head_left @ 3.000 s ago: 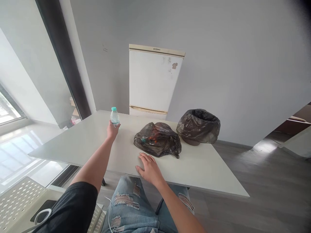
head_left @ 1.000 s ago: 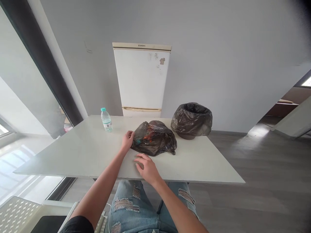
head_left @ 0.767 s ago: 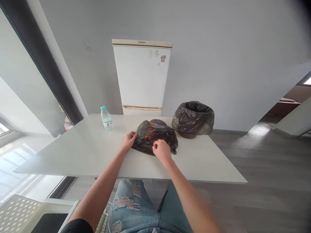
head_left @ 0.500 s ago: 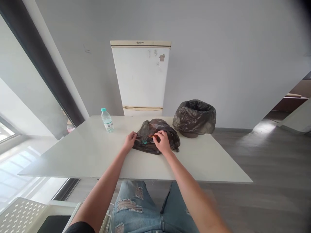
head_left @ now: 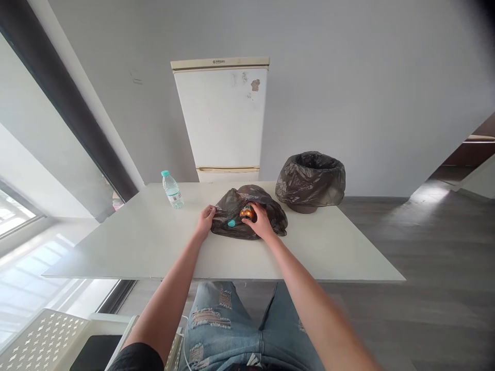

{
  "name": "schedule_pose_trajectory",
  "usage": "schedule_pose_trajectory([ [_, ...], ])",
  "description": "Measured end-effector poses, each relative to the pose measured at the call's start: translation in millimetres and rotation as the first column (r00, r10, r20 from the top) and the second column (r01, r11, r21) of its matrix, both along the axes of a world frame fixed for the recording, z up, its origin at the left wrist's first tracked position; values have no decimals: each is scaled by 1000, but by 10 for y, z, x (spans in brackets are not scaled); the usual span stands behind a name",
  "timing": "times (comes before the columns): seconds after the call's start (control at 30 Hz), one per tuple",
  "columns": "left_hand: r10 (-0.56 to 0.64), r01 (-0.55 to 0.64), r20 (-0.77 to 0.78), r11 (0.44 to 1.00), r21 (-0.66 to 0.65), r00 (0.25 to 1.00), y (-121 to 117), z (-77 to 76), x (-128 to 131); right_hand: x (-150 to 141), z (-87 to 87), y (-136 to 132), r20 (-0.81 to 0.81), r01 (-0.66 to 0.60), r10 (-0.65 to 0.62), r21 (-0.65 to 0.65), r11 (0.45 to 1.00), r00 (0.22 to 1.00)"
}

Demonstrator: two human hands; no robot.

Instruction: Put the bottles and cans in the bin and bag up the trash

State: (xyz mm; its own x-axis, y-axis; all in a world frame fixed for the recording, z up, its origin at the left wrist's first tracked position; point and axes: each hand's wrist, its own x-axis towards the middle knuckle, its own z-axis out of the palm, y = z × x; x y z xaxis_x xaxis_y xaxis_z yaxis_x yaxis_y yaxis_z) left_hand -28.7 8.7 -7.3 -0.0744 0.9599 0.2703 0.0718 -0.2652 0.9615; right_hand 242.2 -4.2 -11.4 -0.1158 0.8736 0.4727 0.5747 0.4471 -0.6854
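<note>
A thin black plastic bag lies crumpled on the white table, its mouth turned toward me. My left hand is closed on the left edge of that bag. In the mouth of the bag, my right hand has its fingers wrapped round an orange can with dark markings. A teal bottle cap shows just left of the can; the rest of what it belongs to is hidden by the bag.
A clear water bottle with a teal cap stands at the back left of the table. At the back right is a bin lined with a black bag. A white fridge stands behind; a pale plastic basket is low on the left.
The orange can shows much more now in my right hand at the bag's mouth. The teal cap has become clearly visible. My left hand still holds the bag's edge.
</note>
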Motion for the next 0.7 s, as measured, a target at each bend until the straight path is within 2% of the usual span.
schedule_pose_trajectory([
  [0.1,3,-3,16,1000,1,1000,3,2,-14,11,8,0,-30,0,0,3,1000,1000],
  [0.3,31,-30,44,999,-13,999,15,-22,-24,36,83,-67,-85,11,-3,91,996,996],
  [0.53,31,-30,19,999,-17,999,-5,6,-24,81,136,-74,-269,133,-81,182,974,960],
  [0.6,15,-15,13,1000,-7,1000,-33,42,-15,100,141,-62,-343,164,-94,180,970,935],
  [0.7,-10,10,6,1000,4,1000,-78,95,15,122,142,-50,-443,173,-109,107,979,890],
])
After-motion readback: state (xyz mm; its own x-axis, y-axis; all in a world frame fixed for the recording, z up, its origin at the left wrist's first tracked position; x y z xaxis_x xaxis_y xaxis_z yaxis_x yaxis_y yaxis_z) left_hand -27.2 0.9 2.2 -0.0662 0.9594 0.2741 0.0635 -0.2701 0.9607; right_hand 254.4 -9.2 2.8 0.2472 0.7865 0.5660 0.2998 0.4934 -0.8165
